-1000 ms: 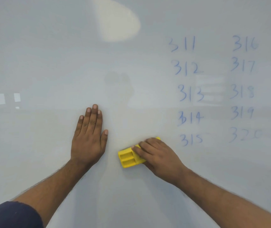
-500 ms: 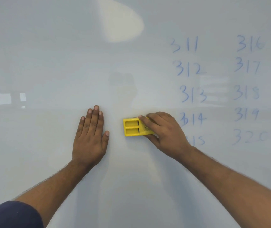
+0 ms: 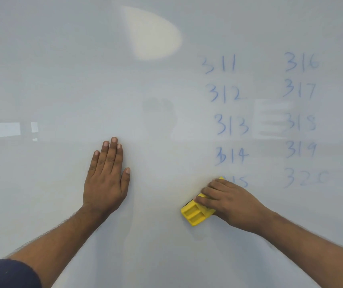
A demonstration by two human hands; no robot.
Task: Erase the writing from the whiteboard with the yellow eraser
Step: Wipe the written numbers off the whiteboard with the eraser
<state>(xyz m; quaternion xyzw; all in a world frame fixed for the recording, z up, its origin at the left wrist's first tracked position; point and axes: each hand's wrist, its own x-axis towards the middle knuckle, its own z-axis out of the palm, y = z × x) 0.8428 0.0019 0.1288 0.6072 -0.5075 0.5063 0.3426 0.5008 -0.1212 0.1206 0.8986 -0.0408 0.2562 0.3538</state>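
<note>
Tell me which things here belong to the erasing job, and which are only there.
For the job:
- eraser, gripped by right hand
- blue numbers in two columns
- whiteboard
- left hand, flat on the whiteboard

Only there:
- light reflection
- pale reflected bar

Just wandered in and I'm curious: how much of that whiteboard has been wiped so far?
Barely begun. The left part of the whiteboard shows no writing. The right hand holds the yellow eraser at "315", whose first digits are hidden or gone. The left hand lies flat on the board. Left to wipe: blue numbers 311 to 314 and 316 to 320.
</note>
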